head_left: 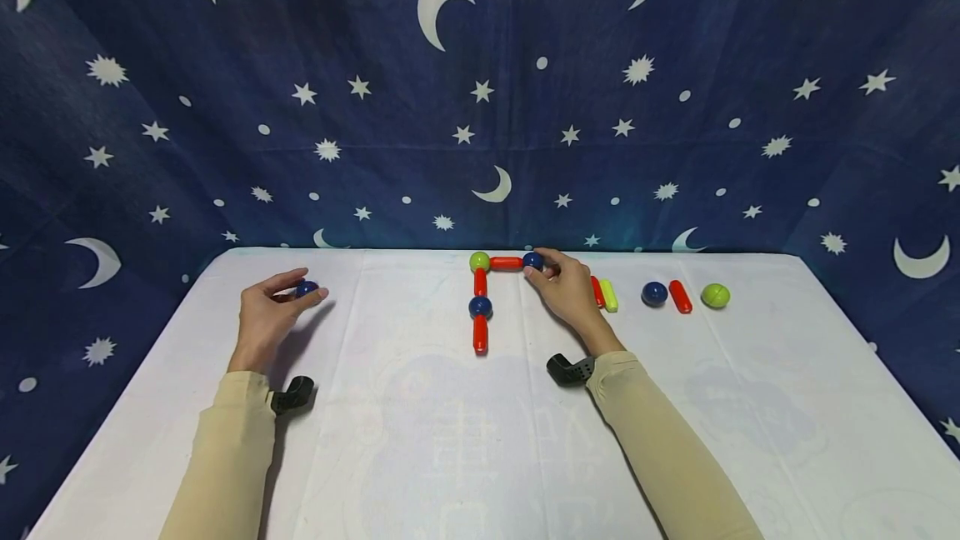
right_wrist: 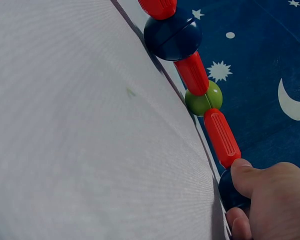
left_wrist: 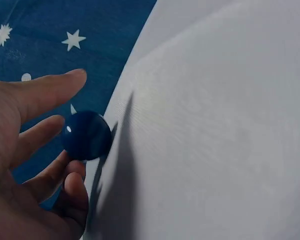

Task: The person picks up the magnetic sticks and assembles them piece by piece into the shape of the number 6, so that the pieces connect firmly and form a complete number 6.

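Note:
At the left of the table, my left hand holds a loose blue ball among its fingertips, near the cloth. My right hand pinches another blue ball at the end of a red rod. That rod meets a green ball at a corner. From the green ball a second red rod runs toward me to a blue ball, and a third red rod extends from that one. In the right wrist view, the thumb lies where the red rod joins the partly hidden blue ball.
Right of my right hand lie a red rod, partly covered by the hand, and a yellow-green rod. Further right are a blue ball, a red rod and a green ball. A starry blue curtain hangs behind the white table.

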{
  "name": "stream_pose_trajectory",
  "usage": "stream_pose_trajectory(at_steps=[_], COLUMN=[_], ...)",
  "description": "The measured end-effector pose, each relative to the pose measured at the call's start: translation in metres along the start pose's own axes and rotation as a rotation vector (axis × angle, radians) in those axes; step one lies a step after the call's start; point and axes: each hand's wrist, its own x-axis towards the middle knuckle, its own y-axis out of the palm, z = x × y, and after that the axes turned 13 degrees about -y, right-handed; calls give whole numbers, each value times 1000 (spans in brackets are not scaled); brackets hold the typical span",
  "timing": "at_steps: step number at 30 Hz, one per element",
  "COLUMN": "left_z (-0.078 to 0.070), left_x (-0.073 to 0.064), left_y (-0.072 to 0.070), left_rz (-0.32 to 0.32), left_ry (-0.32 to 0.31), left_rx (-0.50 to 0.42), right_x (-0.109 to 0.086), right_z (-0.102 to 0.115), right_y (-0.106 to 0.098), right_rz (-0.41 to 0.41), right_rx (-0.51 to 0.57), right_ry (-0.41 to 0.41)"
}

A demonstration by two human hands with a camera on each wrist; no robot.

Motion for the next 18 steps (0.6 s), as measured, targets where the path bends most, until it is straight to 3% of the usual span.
stream_pose_trajectory(at_steps=[6, 18], left_z=[5, 11], left_x=[2, 4], left_y=[0, 3], left_rz=[39, -1], left_ry=[9, 35], left_rx=[39, 72], right_x=[0, 0], right_z=[1, 1], right_y=[0, 0], right_rz=[-4, -1], right_rx=[2, -1], right_ry=[-4, 3])
